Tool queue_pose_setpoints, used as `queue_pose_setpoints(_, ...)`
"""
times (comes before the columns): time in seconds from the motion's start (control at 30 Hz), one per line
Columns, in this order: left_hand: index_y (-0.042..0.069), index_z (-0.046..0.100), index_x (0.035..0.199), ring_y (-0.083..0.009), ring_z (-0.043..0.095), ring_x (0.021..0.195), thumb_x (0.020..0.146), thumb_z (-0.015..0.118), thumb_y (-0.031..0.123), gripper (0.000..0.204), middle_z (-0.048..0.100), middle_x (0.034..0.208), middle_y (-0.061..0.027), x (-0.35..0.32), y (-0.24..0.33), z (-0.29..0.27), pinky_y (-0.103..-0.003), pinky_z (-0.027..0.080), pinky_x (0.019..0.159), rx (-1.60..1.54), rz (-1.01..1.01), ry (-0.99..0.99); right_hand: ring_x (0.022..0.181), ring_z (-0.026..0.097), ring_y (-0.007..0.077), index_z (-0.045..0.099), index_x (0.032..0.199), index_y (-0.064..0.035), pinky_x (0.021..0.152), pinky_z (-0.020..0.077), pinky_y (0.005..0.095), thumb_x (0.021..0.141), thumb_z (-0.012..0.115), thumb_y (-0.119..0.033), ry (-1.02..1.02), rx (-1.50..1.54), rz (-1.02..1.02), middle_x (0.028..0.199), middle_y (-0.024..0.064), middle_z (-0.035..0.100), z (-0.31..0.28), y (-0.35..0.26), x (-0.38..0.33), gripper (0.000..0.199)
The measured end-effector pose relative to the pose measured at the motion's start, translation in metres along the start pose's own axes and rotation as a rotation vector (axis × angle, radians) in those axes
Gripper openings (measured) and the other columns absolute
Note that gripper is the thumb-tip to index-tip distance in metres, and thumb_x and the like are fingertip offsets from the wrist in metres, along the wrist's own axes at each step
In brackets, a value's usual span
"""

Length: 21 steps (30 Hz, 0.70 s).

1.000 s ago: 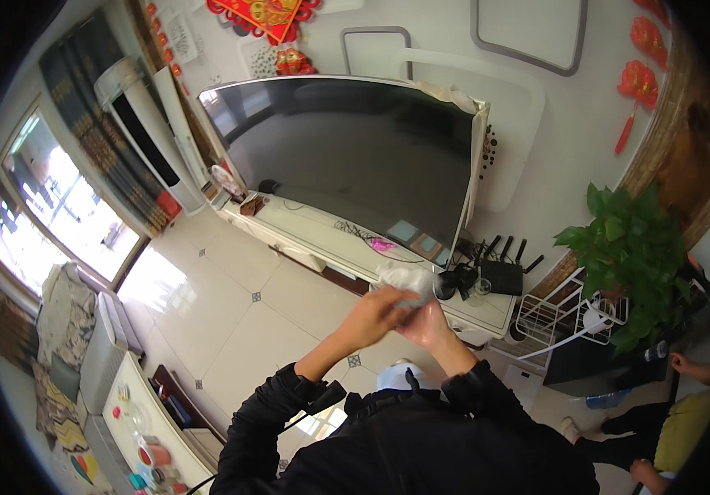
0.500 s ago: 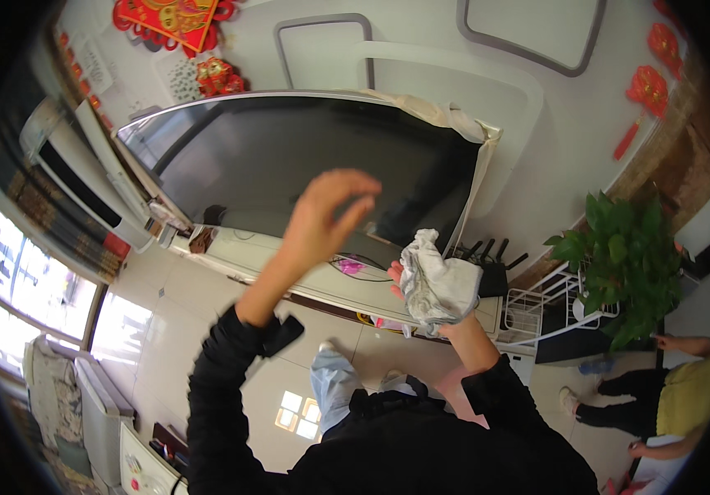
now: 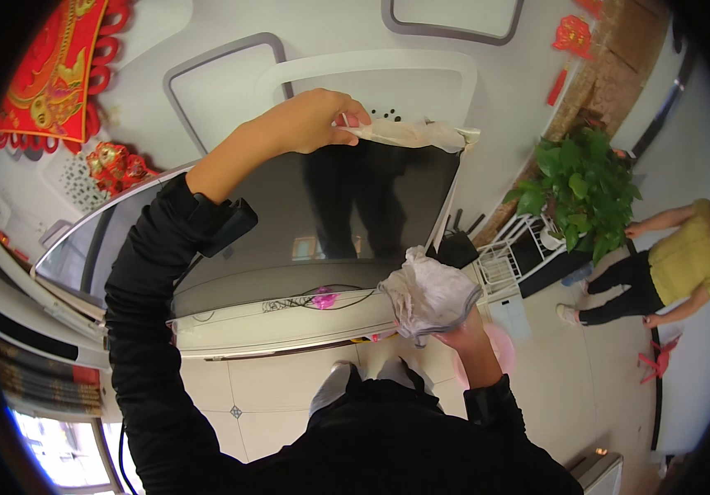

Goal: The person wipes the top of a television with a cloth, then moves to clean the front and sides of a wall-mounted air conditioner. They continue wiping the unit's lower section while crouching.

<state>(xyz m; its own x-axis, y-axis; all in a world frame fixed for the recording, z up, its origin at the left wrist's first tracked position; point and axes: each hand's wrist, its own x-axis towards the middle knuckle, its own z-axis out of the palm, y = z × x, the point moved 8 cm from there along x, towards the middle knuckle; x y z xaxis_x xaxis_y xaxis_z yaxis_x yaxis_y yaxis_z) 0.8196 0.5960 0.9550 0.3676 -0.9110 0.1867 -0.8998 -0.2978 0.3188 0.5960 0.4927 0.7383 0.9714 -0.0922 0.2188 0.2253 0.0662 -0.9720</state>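
My left hand point(image 3: 314, 122) is raised to the top edge of a large dark television screen point(image 3: 289, 223) and pinches the end of a pale plastic cover strip point(image 3: 409, 132) that lies along that edge. Lower and to the right, my right hand point(image 3: 458, 334) grips a crumpled grey-white cloth point(image 3: 428, 294) in front of the screen's lower right corner. Both arms wear black sleeves. The screen reflects two standing figures.
A white low cabinet point(image 3: 289, 326) runs under the screen. A leafy green plant point(image 3: 586, 186) stands to the right above a white wire rack point(image 3: 499, 264). Another person in a yellow top point(image 3: 685, 260) stands at far right. Red ornaments point(image 3: 49, 74) hang on the wall.
The view has tilted up toward the screen. My left hand rose from mid-screen to the top edge and took hold of the plastic strip. My right hand with the cloth dropped lower.
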Motion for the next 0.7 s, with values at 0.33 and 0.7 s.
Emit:
queue_pose_setpoints(0.33,0.005,0.063,0.100,-0.0219,0.057,0.078,0.089,0.059,0.013,0.014,0.064,0.086,-0.0083,0.043,-0.014,-0.009,-0.032,0.046,0.072,0.046,0.017,-0.221,0.116,0.055,0.0270,0.050,0.132,-0.0076,0.097,0.0447,0.0361,0.080,0.050,0.012,0.520,0.084,-0.286,0.127,0.0131,0.055,-0.036,-0.093,0.061,0.056)
queue_pose_setpoints(0.7,0.000,0.062,0.097,-0.0148,0.052,0.077,0.091,0.059,0.013,0.014,0.060,0.082,-0.0039,0.066,-0.025,-0.018,-0.030,0.044,0.073,-0.070,0.002,-0.311,0.107,0.057,0.0336,0.064,0.107,-0.0079,0.093,0.0436,0.0429,0.069,0.051,0.012,0.546,-0.995,-1.003,0.117,0.0102,0.060,0.013,-0.154,0.145,0.045)
